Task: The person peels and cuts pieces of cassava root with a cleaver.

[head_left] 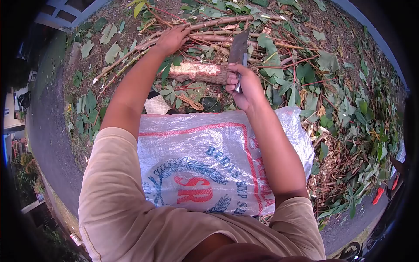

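My right hand (244, 83) is closed around the handle of a cleaver-like knife (238, 49), its broad dark blade pointing away from me and up. Just beside that hand lies a thick log (196, 72), its bark hacked off on top so pale wood shows. Farther out, my left hand (173, 40) reaches over a bundle of long thin branches (214, 36), its fingers bent over them; the undersides of the fingers are hidden. Across my lap is a woven plastic sack (192, 144) with red and blue printing.
Cut green leaves (305, 74) and stems litter the ground around the branches. Wood chips and shavings (336, 166) are heaped at the right. A paved strip (50, 118) runs along the left. A red object (378, 196) lies at the far right.
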Demonstrator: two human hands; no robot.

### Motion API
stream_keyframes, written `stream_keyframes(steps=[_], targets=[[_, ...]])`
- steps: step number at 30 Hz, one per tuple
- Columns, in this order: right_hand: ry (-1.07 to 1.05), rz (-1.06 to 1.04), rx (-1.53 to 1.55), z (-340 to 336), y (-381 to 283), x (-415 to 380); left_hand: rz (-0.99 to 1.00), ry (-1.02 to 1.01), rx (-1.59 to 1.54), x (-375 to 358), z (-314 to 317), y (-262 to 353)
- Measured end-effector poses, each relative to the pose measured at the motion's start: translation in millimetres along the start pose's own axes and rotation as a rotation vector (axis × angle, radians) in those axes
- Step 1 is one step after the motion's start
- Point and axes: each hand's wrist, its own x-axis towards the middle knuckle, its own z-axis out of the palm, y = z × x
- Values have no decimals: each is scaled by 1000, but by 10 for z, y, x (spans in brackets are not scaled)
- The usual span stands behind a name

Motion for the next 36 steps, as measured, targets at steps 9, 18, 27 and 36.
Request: stream_keyframes(steps=[9, 18, 27, 36], targets=[[-30, 8, 5, -3, 6, -7, 114, -84, 190, 70, 61, -268], [-58, 8, 4, -23, 8, 44, 289, -63, 283, -106, -368, -399], [-32, -53, -145, 55, 43, -108, 226, -218, 72, -776, -1230, -249], [4, -108, -249, 49, 46, -145, -133, -137, 18, -1633, -1979, -1219]])
